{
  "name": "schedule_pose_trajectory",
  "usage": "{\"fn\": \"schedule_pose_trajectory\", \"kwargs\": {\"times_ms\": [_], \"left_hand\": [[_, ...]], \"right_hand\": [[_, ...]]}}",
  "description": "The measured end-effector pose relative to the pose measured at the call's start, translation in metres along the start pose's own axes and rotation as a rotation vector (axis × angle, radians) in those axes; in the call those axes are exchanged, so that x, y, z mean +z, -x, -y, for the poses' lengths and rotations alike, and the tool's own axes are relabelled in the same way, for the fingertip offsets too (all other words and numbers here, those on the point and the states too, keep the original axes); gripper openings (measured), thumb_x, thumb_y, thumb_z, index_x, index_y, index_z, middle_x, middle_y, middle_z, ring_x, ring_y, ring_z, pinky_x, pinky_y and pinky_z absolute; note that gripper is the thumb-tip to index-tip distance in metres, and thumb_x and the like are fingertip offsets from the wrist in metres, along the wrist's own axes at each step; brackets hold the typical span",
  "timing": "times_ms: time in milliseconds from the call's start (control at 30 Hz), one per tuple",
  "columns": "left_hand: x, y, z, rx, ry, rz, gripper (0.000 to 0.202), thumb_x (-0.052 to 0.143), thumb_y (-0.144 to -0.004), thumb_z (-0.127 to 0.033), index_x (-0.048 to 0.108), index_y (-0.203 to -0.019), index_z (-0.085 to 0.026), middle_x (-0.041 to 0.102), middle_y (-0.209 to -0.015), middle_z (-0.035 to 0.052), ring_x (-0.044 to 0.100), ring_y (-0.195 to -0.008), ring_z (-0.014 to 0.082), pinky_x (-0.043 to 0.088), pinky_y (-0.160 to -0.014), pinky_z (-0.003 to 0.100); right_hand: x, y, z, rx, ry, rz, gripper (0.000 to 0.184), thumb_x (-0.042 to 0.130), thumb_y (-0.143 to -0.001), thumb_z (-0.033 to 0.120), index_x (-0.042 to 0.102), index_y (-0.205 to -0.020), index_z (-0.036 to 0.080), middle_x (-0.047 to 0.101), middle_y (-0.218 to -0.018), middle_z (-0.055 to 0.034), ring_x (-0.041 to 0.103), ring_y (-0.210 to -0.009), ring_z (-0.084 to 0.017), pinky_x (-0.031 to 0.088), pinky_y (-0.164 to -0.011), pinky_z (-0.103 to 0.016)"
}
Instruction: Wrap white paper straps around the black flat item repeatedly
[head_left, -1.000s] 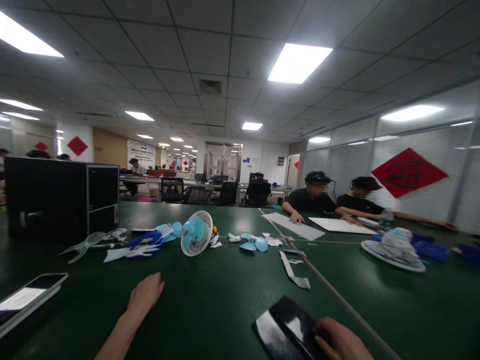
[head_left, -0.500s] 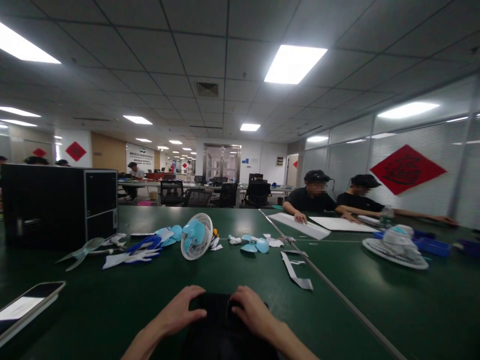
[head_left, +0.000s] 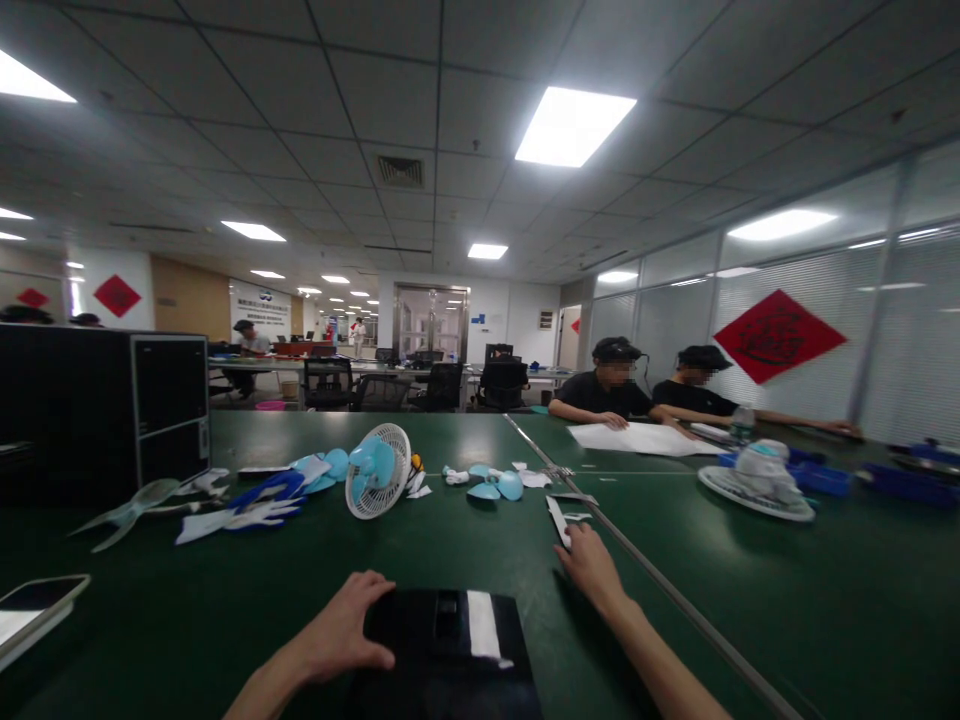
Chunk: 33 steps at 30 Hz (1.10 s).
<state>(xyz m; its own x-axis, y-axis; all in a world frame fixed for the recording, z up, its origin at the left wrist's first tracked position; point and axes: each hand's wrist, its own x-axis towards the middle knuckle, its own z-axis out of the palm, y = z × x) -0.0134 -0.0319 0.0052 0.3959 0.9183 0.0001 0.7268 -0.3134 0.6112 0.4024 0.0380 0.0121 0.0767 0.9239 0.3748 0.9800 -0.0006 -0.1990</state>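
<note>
A flat black case point(head_left: 450, 655) with a white stripe lies on the green table point(head_left: 225, 590) right in front of me. My left hand point(head_left: 341, 630) grips its far left corner, fingers curled over the edge and thumb on top. My right hand point(head_left: 592, 565) is stretched forward to the right of the case, fingers extended and lying on the near end of a grey paper strip point(head_left: 556, 515). Nothing shows in that hand.
A small blue-and-white fan point(head_left: 377, 470), loose blue fan blades point(head_left: 495, 487), gloves point(head_left: 247, 500) and a clear propeller point(head_left: 127, 507) lie further back. A black computer tower point(head_left: 105, 410) stands left, a phone point(head_left: 34, 610) near left. Two people sit at the far right by papers point(head_left: 637, 437). A metal rail point(head_left: 675, 595) runs along the table.
My right hand left the black case and reached forward-right onto the grey strip. The left hand stayed on the case. The view shifted slightly right.
</note>
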Motion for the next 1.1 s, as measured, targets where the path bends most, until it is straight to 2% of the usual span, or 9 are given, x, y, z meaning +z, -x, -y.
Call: {"fn": "schedule_pose_trajectory", "kwargs": {"times_ms": [133, 267, 467, 667, 1100], "left_hand": [[-0.007, 0.004, -0.004, -0.03, -0.023, 0.02, 0.092, 0.072, -0.055, -0.059, 0.046, -0.135, -0.022, 0.042, -0.138, 0.0092, 0.041, -0.125, 0.0285, 0.034, -0.106, 0.035], [-0.009, 0.004, -0.001, -0.057, -0.021, 0.009, 0.089, 0.072, -0.055, -0.058, 0.048, -0.133, -0.021, 0.043, -0.135, 0.0094, 0.043, -0.121, 0.0281, 0.037, -0.102, 0.035], [-0.006, 0.0, 0.009, -0.021, -0.022, -0.007, 0.087, 0.072, -0.055, -0.058, 0.05, -0.131, -0.022, 0.044, -0.132, 0.0097, 0.044, -0.118, 0.0285, 0.039, -0.101, 0.037], [-0.007, 0.001, 0.007, -0.033, -0.008, -0.003, 0.088, 0.072, -0.054, -0.058, 0.049, -0.131, -0.021, 0.043, -0.133, 0.0096, 0.042, -0.12, 0.0293, 0.038, -0.101, 0.037], [-0.009, 0.001, 0.008, -0.012, 0.014, -0.019, 0.088, 0.073, -0.053, -0.058, 0.051, -0.129, -0.02, 0.045, -0.131, 0.0101, 0.042, -0.119, 0.0304, 0.035, -0.102, 0.039]], "right_hand": [[0.008, -0.001, -0.021, 0.055, 0.056, 0.038, 0.022, 0.057, -0.085, 0.03, 0.063, -0.093, 0.01, 0.062, -0.101, -0.0169, 0.061, -0.09, -0.025, 0.043, -0.079, -0.031], [0.012, -0.002, -0.019, 0.072, 0.077, 0.042, 0.021, 0.052, -0.088, 0.028, 0.063, -0.091, 0.011, 0.063, -0.101, -0.0164, 0.062, -0.089, -0.024, 0.042, -0.075, -0.03], [0.009, -0.003, -0.018, 0.091, 0.088, 0.045, 0.021, 0.048, -0.09, 0.026, 0.063, -0.09, 0.012, 0.064, -0.102, -0.016, 0.064, -0.088, -0.023, 0.042, -0.07, -0.028], [0.01, -0.004, -0.02, 0.125, 0.086, 0.037, 0.029, 0.036, -0.095, 0.023, 0.061, -0.093, 0.01, 0.066, -0.098, -0.0174, 0.065, -0.092, -0.026, 0.042, -0.071, -0.03], [0.011, -0.013, -0.038, 0.203, 0.019, 0.012, 0.022, 0.042, -0.083, 0.016, 0.064, -0.085, 0.014, 0.07, -0.095, -0.0158, 0.066, -0.091, -0.027, 0.041, -0.066, -0.029]]}}
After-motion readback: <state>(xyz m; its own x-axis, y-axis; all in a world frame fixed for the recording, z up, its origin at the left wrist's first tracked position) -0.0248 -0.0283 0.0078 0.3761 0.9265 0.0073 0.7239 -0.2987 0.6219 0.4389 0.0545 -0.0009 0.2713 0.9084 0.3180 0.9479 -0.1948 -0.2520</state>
